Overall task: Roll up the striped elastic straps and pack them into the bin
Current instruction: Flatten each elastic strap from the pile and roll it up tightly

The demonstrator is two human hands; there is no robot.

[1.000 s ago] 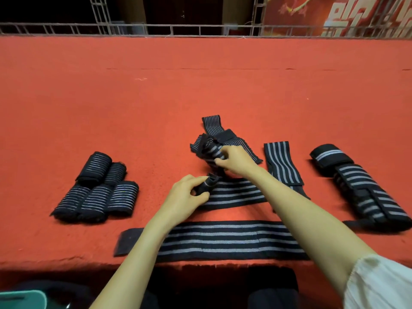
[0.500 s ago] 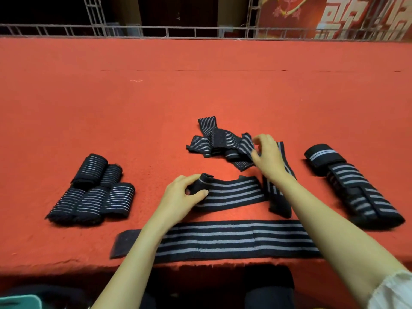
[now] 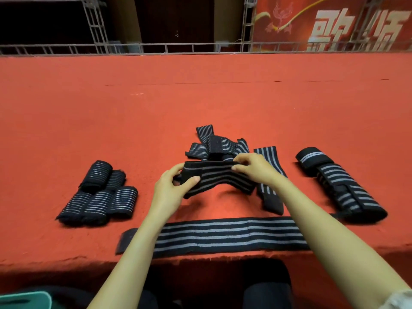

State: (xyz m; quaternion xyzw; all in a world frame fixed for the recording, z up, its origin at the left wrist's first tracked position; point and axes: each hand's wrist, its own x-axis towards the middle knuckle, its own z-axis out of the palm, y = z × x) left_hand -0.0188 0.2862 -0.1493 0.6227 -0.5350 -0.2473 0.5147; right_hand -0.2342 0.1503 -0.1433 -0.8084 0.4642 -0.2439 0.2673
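A black strap with grey stripes (image 3: 219, 178) is lifted off the red table between both hands. My left hand (image 3: 172, 188) grips its left end, thumb on top. My right hand (image 3: 254, 167) pinches its upper edge further right. The strap's right part (image 3: 267, 192) hangs down to the table. A long flat strap (image 3: 223, 236) lies along the near table edge under my forearms. Several rolled straps (image 3: 98, 195) sit in a cluster at the left. A corner of a teal bin (image 3: 24, 299) shows at the bottom left.
A loose heap of straps (image 3: 214, 144) lies just behind my hands. A larger folded bundle of striped straps (image 3: 338, 186) lies at the right. The red table (image 3: 200, 97) stretches far back to a metal rail (image 3: 200, 49).
My right hand came back from the heap and took the strap's upper edge. Both hands have lifted the strap off the table. The head camera tilted up a little.
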